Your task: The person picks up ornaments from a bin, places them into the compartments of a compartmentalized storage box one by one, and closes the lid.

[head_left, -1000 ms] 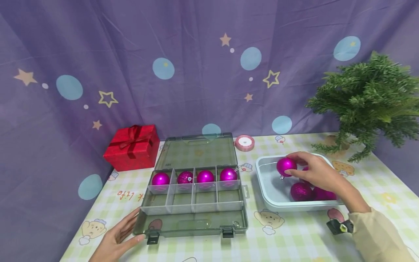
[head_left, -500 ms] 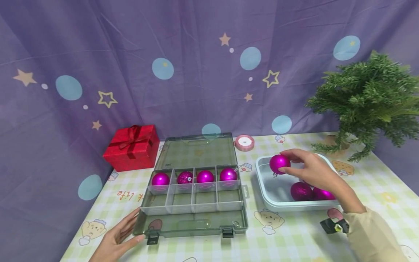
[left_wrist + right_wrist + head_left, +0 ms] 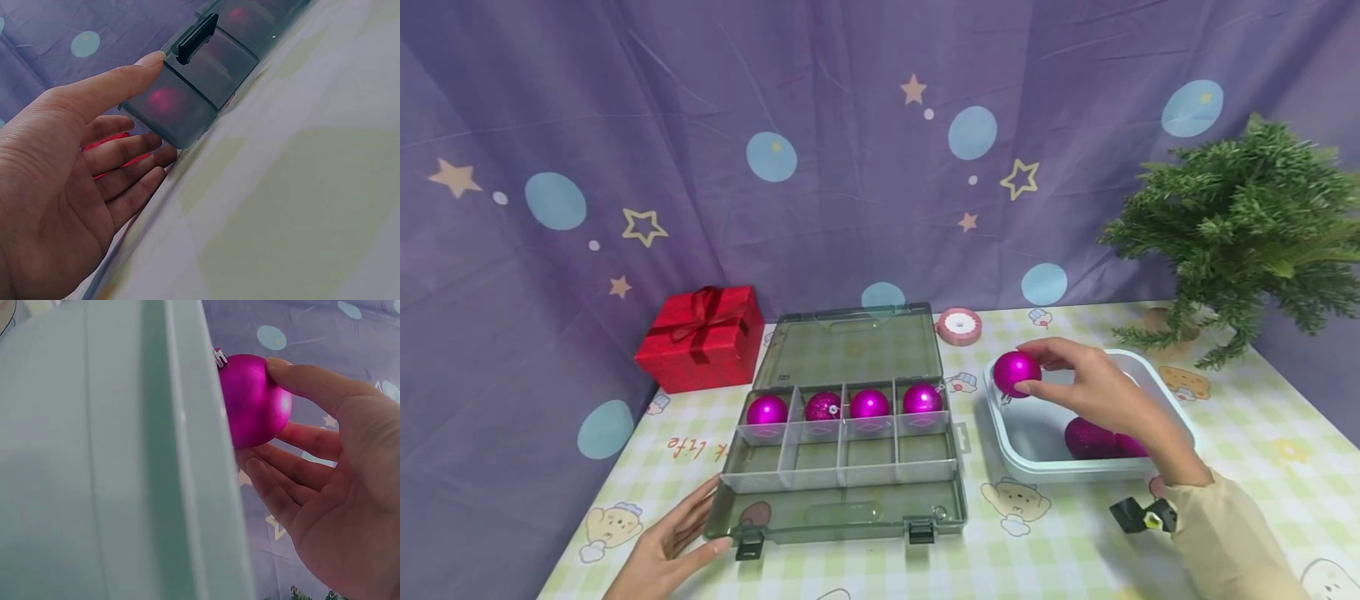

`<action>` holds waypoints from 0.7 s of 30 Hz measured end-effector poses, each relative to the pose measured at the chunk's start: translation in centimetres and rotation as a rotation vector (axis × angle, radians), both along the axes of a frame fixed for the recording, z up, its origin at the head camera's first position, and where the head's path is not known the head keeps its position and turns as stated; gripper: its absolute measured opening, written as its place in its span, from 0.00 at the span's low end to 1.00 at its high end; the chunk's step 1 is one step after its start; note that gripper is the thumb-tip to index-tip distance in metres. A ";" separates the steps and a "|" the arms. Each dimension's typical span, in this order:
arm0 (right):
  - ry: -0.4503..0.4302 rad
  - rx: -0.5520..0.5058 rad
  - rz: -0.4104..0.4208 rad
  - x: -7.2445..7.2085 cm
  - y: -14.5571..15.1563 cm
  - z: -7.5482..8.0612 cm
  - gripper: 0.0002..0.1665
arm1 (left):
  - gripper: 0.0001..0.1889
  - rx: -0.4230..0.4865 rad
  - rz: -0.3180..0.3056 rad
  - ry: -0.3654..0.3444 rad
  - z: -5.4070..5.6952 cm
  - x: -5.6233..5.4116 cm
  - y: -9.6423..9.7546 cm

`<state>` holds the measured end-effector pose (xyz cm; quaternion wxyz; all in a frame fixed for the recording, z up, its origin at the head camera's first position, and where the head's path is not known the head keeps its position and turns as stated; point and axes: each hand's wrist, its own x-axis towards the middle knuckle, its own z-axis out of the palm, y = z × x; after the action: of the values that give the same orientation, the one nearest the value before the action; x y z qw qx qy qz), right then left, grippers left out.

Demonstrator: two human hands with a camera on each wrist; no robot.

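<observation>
In my right hand [image 3: 1093, 387] I hold a shiny magenta Christmas bauble [image 3: 1017, 374], pinched between thumb and fingers above the left rim of a pale blue tub [image 3: 1030, 471]. The bauble [image 3: 256, 403] has its silver cap at the tub's edge in the right wrist view. More magenta baubles [image 3: 1090, 438] lie inside the tub. My left hand [image 3: 666, 542] rests at the near left corner of a see-through grey compartment box [image 3: 842, 508], its thumb touching the front and its loosely straight fingers along the side. Each back-row compartment holds one magenta bauble [image 3: 869, 405]; the front row holds none.
The box's lid [image 3: 853, 354] lies folded back. A red gift box [image 3: 700, 342] stands at the left, a pink ribbon roll [image 3: 959, 327] behind the compartment box. At the right rises a small artificial fir tree [image 3: 1247, 233]. A purple curtain [image 3: 820, 233] hangs behind the table.
My right hand has carried the bauble leftward and slightly up, from over the tub's inside to its left rim. The left hand has stayed at the box corner.
</observation>
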<state>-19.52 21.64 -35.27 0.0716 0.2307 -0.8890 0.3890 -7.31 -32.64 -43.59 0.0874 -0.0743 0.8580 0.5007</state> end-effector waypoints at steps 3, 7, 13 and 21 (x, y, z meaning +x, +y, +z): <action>0.007 -0.014 0.011 -0.1 -0.6 0.0 0.27 | 0.44 -0.002 0.000 0.003 0.0 0.0 0.0; 0.016 -0.022 0.036 -0.2 -1.2 0.0 0.27 | 0.44 -0.003 -0.002 0.001 0.0 0.0 0.0; 0.057 -0.026 0.096 -0.5 -2.3 -0.3 0.25 | 0.44 -0.013 -0.002 0.008 0.1 0.0 0.1; 0.050 -0.011 0.137 -0.5 -4.0 -0.7 0.27 | 0.44 -0.015 0.001 -0.002 -0.1 0.0 0.0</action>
<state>-20.02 17.66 -36.01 0.0683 0.3004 -0.8668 0.3922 -7.33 -32.60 -43.65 0.0874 -0.0758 0.8616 0.4942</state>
